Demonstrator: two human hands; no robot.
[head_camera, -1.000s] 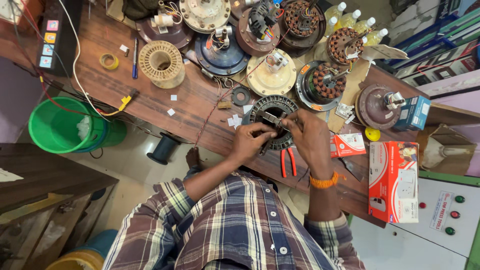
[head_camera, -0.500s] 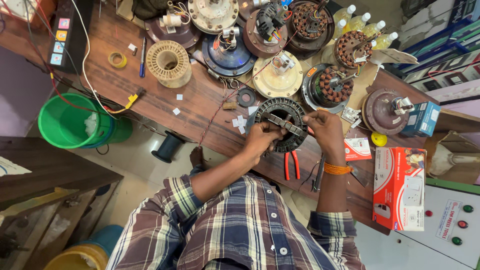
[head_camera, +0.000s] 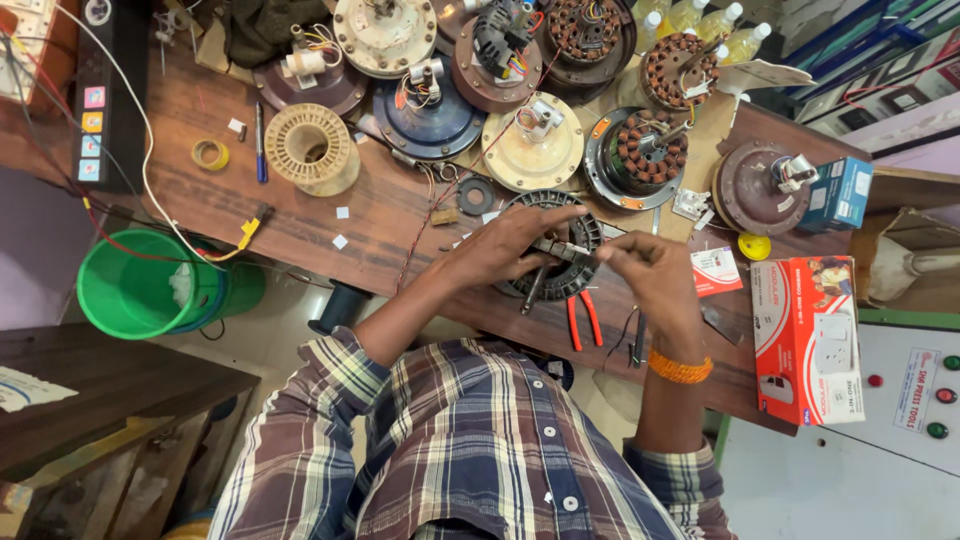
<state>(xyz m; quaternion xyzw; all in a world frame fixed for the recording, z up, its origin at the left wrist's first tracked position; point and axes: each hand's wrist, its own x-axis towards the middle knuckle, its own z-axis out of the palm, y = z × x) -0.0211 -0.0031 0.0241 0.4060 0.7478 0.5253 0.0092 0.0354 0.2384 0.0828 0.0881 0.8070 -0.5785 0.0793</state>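
Working over a dark round stator ring (head_camera: 560, 262) lying on the wooden tabletop (head_camera: 300, 220), just at its near edge. Left hand (head_camera: 505, 245) lying across the ring, grip pressed together around a small metal tool (head_camera: 560, 250), fingers reaching over the ring's top. Right hand (head_camera: 650, 275) meeting it from the other side, grip pinching the same tool's far end. Red-handled pliers (head_camera: 583, 320) resting just beside the ring, under the right wrist with its orange band (head_camera: 680, 370). Sitting further back, well apart: a pale winding spool (head_camera: 310, 148), several opened fan motors (head_camera: 530, 140). Hanging below the tabletop's edge, a green bucket (head_camera: 140, 290).
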